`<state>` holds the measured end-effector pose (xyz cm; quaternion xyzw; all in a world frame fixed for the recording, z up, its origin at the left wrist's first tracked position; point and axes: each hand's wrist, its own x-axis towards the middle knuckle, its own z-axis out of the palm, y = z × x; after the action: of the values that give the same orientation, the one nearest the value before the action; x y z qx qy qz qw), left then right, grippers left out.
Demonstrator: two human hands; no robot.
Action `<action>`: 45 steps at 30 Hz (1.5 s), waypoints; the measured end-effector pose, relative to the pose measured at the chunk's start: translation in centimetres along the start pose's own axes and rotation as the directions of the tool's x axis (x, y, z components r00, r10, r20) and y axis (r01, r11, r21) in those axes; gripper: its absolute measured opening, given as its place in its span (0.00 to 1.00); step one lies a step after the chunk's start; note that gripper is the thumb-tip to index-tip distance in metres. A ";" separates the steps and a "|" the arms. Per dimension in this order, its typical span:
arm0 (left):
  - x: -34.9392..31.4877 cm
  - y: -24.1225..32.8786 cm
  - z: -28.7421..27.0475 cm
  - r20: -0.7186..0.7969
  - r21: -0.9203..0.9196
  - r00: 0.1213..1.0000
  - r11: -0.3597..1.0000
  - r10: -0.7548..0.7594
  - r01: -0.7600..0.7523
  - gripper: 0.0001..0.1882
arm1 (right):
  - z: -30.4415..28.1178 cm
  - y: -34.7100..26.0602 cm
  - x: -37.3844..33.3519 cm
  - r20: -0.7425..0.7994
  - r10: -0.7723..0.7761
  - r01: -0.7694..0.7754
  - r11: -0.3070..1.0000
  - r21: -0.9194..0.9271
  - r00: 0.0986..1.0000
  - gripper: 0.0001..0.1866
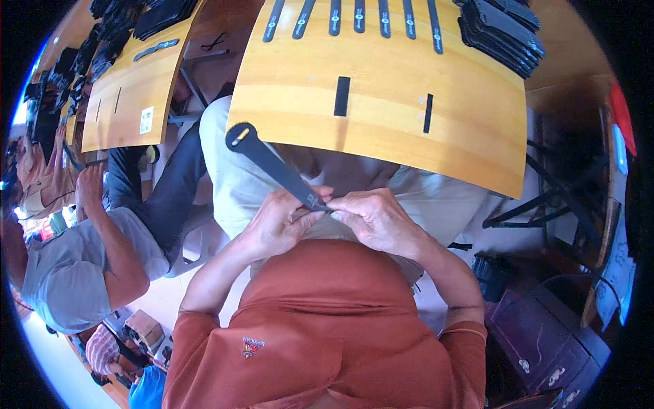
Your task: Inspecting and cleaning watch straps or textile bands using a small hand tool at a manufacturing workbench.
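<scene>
Above my lap I hold a flat black strap [276,163], which slants up to the left. Its far end is rounded and has a slot in it, reaching the front edge of the wooden table [286,95]. My left hand [279,219] pinches the strap near its lower end, thumb on top. At that same end, the fingertips of my right hand [373,217] close on the strap's tip, close beside the left thumb. The fingertips hide the very end of it.
Several similar straps [359,17] lie in a row across the tabletop. A stack of black pieces [501,37] sits at its right corner. Two black strips [342,97] mark the table nearer me. A co-worker [102,238] sits close on my left at another table [129,116].
</scene>
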<state>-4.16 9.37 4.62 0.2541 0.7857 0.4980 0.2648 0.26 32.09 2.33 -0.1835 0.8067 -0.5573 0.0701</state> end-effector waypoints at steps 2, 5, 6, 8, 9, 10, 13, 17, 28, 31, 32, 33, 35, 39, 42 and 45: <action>-0.3 -0.3 0.0 0.038 0.099 0.999 0.995 0.024 -0.027 0.19 | -0.4 -0.1 0.2 0.096 0.016 -0.012 0.999 -0.045 0.995 0.11; -0.3 -0.3 0.0 0.052 0.083 0.998 0.996 0.020 -0.024 0.19 | -0.7 -0.4 0.4 0.143 0.019 -0.009 0.997 -0.070 0.990 0.11; -0.3 0.2 -0.2 0.076 0.126 0.997 0.992 -0.028 0.018 0.17 | -0.5 -0.2 0.4 0.117 -0.011 0.023 0.995 -0.098 0.993 0.10; -0.6 -0.9 0.4 0.009 -0.019 1.000 1.000 -0.018 0.018 0.17 | -0.3 -0.6 0.4 0.110 -0.005 0.024 0.985 -0.171 0.994 0.10; -0.6 -1.2 0.6 -0.055 -0.163 0.998 0.986 -0.028 0.019 0.17 | -0.2 -0.8 0.4 0.105 0.003 0.022 0.972 -0.234 0.994 0.11; -0.7 -1.5 0.6 -0.026 -0.249 0.992 0.962 -0.121 0.111 0.16 | -0.1 -0.7 0.3 0.067 -0.046 0.062 0.963 -0.264 0.997 0.12; -0.9 -1.6 1.0 -0.048 -0.401 0.986 0.907 -0.162 0.130 0.15 | 1.2 0.3 -0.1 -0.047 -0.110 0.096 0.966 -0.239 0.993 0.13; -0.9 -1.3 1.0 -0.025 -0.398 0.982 0.903 -0.189 0.164 0.16 | 1.4 0.7 -0.5 -0.129 -0.106 0.085 0.984 -0.159 0.986 0.12; -1.4 -2.1 1.3 0.018 -0.364 0.977 0.909 -0.214 0.206 0.18 | 2.5 1.4 -0.7 -0.181 -0.303 0.261 0.939 -0.222 0.936 0.12; -1.4 -1.4 1.2 0.004 -0.470 0.973 0.858 -0.231 0.206 0.19 | 2.4 1.0 -0.8 -0.091 -0.415 0.328 0.818 -0.472 0.905 0.13; -1.4 -1.4 1.3 0.004 -0.469 0.974 0.859 -0.228 0.204 0.19 | 2.4 0.9 -0.8 -0.046 -0.468 0.362 0.739 -0.569 0.883 0.13; -1.3 -1.5 1.4 0.002 -0.484 0.978 0.855 -0.211 0.186 0.19 | 2.4 1.0 -0.9 -0.046 -0.468 0.361 0.737 -0.571 0.882 0.13; -1.2 -1.4 1.5 0.001 -0.498 0.982 0.851 -0.191 0.166 0.19 | 2.6 1.2 -0.8 -0.043 -0.550 0.389 0.641 -0.661 0.834 0.12; -1.1 -1.1 1.3 0.032 -0.462 0.981 0.868 -0.189 0.183 0.18 | 2.7 1.3 -0.7 -0.014 -0.515 0.383 0.655 -0.652 0.857 0.09; -1.0 -1.2 0.5 0.077 -0.308 0.984 0.934 -0.162 0.178 0.17 | 2.3 0.9 -0.6 0.067 -0.520 0.429 0.619 -0.658 0.852 0.09; -0.8 -0.3 -0.5 0.123 -0.176 0.986 0.975 -0.116 0.136 0.16 | 1.9 0.2 -0.4 0.163 -0.523 0.463 0.516 -0.720 0.836 0.08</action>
<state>-3.99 8.41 4.63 0.2058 0.7350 0.5353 0.3617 1.25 30.62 1.38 -0.3959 0.8763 -0.1874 -0.2008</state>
